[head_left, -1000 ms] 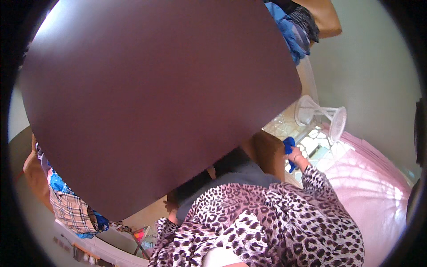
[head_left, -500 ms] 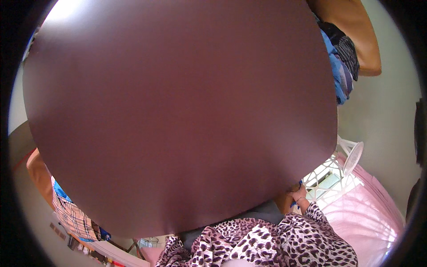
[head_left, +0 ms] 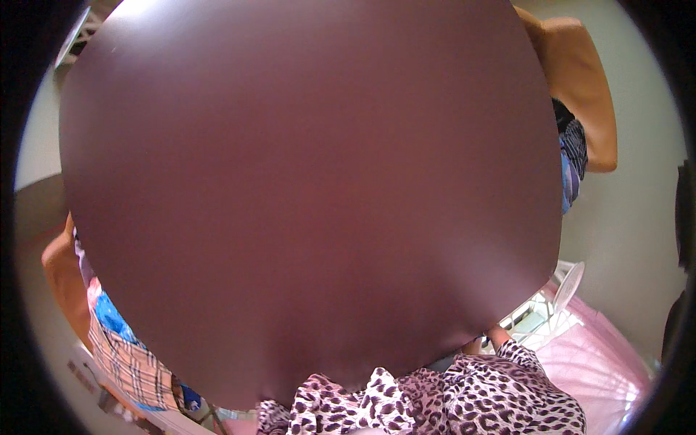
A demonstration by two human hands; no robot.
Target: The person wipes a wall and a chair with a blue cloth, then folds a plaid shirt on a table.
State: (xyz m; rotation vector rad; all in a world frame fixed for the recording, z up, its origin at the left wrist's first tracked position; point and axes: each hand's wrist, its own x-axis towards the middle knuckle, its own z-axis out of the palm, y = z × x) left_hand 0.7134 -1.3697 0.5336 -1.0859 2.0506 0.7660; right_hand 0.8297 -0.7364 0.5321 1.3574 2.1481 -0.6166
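Brown counter (head_left: 312, 203), centre, with the right hand (head_left: 497, 335) at its near right edge — mostly hidden, so whether it grips anything cannot be told; the left hand is out of view. Beyond the counter's left side, plaid cloth (head_left: 130, 362) adjoins a tan chair (head_left: 64, 283); beyond its right side, dark striped cloth (head_left: 575, 141) adjoins another.

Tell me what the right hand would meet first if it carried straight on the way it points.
Probably the maroon tabletop, at its near edge: the right hand points forward and left toward it, fingers hidden. Depth is unclear; it may pass underneath, where nothing can be seen.
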